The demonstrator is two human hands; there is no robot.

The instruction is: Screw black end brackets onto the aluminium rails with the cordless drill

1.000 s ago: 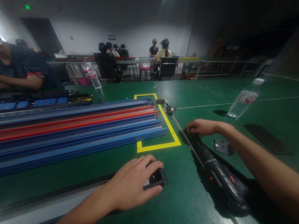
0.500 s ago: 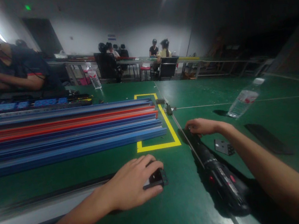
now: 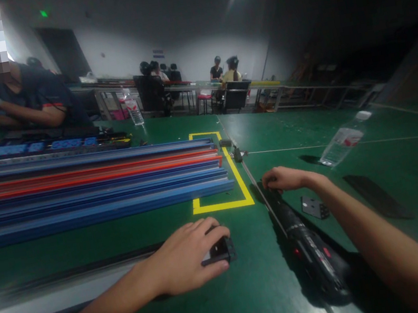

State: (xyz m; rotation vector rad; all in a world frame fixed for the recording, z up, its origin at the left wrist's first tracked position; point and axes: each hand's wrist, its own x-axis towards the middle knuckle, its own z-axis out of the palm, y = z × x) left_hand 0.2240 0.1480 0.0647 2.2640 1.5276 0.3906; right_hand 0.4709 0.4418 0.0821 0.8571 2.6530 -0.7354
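Note:
My left hand (image 3: 193, 255) is closed round the end of a long grey-white profile (image 3: 75, 293) lying on the green table. A black end cap (image 3: 228, 248) shows at that end, between my thumb and fingers. My right hand (image 3: 283, 179) has its fingers curled and pinched at the front tip of a black electric screwdriver (image 3: 317, 261). Whatever is between those fingertips is hidden. The screwdriver lies on the table, tip pointing away from me. Beside it, under my right forearm, rests a small black bracket with holes (image 3: 314, 207).
Blue profiles (image 3: 214, 190) and red ones (image 3: 194, 163) lie side by side, ends inside a yellow tape outline (image 3: 242, 183). A water bottle (image 3: 345, 141) and a dark flat strip (image 3: 378, 195) are at right. Another bottle (image 3: 132, 108) stands farther back. A co-worker (image 3: 43, 99) sits across, far left.
Both hands keep their places on the profile and at the screwdriver's tip. The whole view has shifted very slightly.

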